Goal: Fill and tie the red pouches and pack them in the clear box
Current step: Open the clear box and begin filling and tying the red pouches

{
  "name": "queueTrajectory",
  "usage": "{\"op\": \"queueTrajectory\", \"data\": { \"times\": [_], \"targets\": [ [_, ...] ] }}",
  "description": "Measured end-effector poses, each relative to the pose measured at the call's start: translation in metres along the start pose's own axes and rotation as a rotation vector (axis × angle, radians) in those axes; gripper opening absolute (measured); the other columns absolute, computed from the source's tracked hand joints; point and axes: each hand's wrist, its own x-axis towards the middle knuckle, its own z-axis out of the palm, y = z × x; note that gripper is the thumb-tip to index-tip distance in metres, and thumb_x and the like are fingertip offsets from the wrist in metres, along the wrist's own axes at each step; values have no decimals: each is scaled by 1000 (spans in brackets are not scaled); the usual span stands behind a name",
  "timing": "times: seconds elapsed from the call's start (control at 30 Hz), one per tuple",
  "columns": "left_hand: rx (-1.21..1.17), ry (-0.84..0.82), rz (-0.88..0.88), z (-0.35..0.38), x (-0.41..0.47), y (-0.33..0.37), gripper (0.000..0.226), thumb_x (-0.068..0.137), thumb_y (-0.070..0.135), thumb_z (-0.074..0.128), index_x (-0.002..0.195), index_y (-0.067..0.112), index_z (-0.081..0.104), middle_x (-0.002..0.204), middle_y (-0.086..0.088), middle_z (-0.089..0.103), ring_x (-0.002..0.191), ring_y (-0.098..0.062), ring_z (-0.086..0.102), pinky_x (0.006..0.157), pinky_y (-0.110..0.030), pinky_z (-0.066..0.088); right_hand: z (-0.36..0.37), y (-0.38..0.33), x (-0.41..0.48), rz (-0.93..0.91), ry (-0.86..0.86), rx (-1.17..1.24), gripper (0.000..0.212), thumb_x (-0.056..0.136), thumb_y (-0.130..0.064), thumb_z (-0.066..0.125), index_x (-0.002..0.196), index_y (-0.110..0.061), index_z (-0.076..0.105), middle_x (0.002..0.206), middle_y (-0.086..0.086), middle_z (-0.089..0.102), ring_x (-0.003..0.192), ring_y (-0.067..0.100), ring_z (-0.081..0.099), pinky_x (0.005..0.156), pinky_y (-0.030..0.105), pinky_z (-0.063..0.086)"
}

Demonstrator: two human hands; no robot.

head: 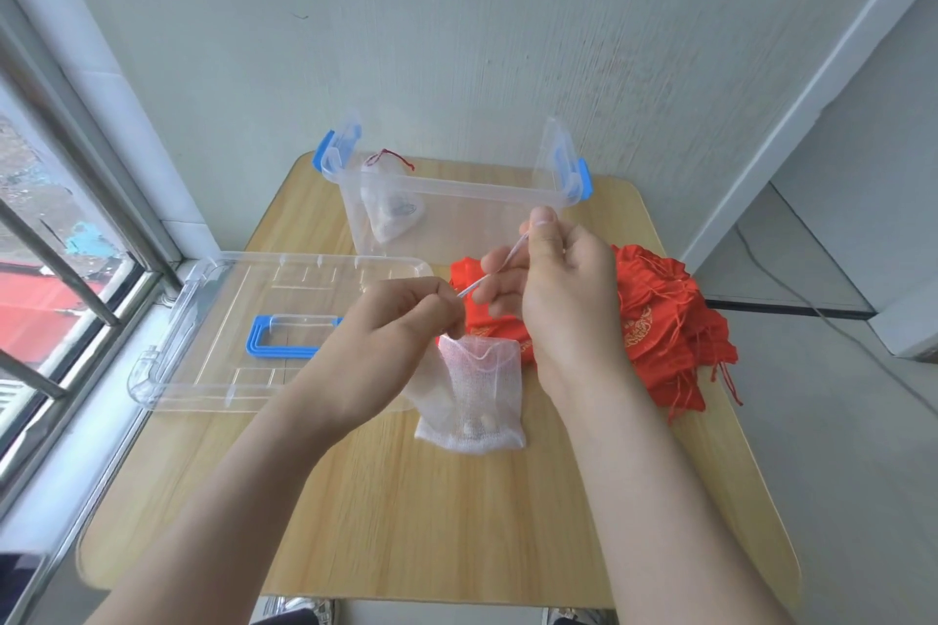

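Pinching a thin white drawstring (487,275) taut between them, the left hand (401,330) and raised right hand (563,279) hold a gauzy white mesh pouch (474,398) above the wooden table (406,513); crumpled red pouches (665,320) lie beside the clear box (457,213).

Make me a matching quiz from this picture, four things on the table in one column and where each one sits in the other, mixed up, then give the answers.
Things:
1. clear box
2. lid
3. red pouches
4. white mesh bag

Places:
A. hanging from a drawstring that both hands hold
B. flat on the table's left side
C. piled on the table's right side
D. open at the table's far edge, one white bag inside

Pairs: 1-D, 2-B, 3-C, 4-A
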Motion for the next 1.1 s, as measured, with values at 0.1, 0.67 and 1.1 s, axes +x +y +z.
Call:
{"op": "queueTrajectory", "data": {
  "times": [0.1,0.67,1.1],
  "targets": [
    [40,-1,56,4,0,-5,50,101,51,60,77,7,60,68,-3,41,65,-20,40,65,-36,34,-1,0,2,-13,22,49,32,116,-26,40,98,-4,53,62,1,65,49,22,66,46,29,49],
    [-110,101,15,7,1,10,34,108,19,47,81,6,65,89,-13,73,84,-25,67,84,-37,47,-14,5,1,-531,-147,-703,28,105,-6,49,104,-17,75,100,-6,75,92,5,69,80,17,49],
    [-740,94,-125,9,5,12,22,107,22,56,107,8,73,94,-4,70,89,-23,69,82,-41,56,-11,-6,-8,-124,38,-91,10,92,-6,82,101,-9,79,79,5,81,73,20,81,65,36,66]
  ]
}}
